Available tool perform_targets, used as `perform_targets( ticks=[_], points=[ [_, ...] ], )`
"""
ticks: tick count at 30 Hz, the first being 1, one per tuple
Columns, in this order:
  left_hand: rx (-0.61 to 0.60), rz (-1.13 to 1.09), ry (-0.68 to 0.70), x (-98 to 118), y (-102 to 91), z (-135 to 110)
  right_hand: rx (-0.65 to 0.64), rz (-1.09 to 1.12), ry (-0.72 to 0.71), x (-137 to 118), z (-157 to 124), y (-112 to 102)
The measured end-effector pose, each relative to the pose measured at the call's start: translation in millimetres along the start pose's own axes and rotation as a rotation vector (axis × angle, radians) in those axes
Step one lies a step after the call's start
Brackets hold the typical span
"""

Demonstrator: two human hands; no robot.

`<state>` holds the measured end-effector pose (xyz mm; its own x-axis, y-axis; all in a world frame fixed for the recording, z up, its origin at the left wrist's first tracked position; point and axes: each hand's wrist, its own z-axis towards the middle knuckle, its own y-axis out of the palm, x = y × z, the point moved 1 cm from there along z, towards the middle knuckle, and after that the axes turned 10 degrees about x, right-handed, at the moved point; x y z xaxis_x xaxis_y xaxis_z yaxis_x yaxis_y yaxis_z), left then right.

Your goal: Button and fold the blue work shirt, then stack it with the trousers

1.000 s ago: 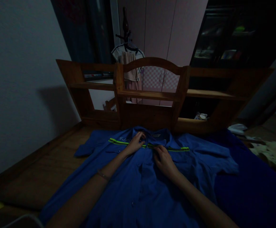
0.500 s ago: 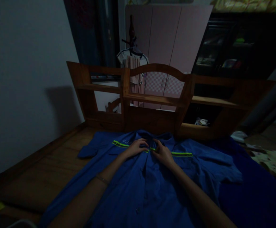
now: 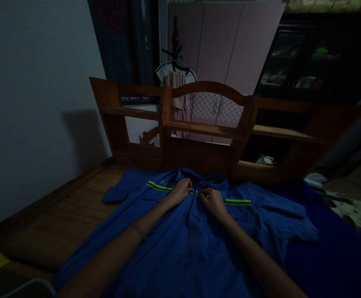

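A blue short-sleeved work shirt (image 3: 168, 248) with a yellow-green stripe across its chest lies spread out, front side up, its collar at the far end. My left hand (image 3: 182, 191) has its fingers closed on the shirt's front edge just below the collar, at the stripe. Opposite it, my right hand (image 3: 213, 202) pinches the other front edge with thumb and fingers. A narrow gap separates the two hands. Dim light hides whether a button lies between the fingertips. Lower on the front, a dark button (image 3: 178, 260) shows.
Beyond the collar rises a wooden headboard with shelves (image 3: 205, 130). Bare wooden boards (image 3: 75, 219) lie left, beside a white wall (image 3: 37, 124). A dark blue cloth (image 3: 329, 256) is under the right sleeve. A white cable (image 3: 28, 283) curls at the lower left.
My left fingers have closed in on the shirt edge, where they were more spread. My right fingers have curled lower, toward the stripe. The camera view has shifted slightly.
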<state>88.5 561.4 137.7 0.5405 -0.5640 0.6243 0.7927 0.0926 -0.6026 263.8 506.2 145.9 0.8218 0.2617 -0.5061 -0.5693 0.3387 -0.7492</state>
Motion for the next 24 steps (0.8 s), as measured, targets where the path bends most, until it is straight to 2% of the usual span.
perform_targets(
  ticks=[3, 7, 12, 16, 20, 24],
  points=[
    [0.053, 0.004, -0.049, 3, 4.2, 5, 0.022, 0.009, 0.051, -2, -2, 0],
    [0.087, -0.003, -0.123, 6, 11.3, -5, 0.006, 0.092, 0.087, 3, 0, -4],
    [0.084, -0.032, -0.172, 3, 13.2, -14, -0.072, 0.277, 0.011, 11, 5, -9],
    [0.079, -0.048, -0.165, 4, 7.1, -13, -0.039, 0.403, -0.075, 5, 0, -6],
    [0.066, -0.062, -0.104, 11, 3.7, -15, 0.051, 0.411, -0.071, 0, -5, -3],
    [0.069, -0.061, -0.048, 20, 2.6, -18, 0.065, 0.434, -0.052, 0, -6, -4]
  ],
)
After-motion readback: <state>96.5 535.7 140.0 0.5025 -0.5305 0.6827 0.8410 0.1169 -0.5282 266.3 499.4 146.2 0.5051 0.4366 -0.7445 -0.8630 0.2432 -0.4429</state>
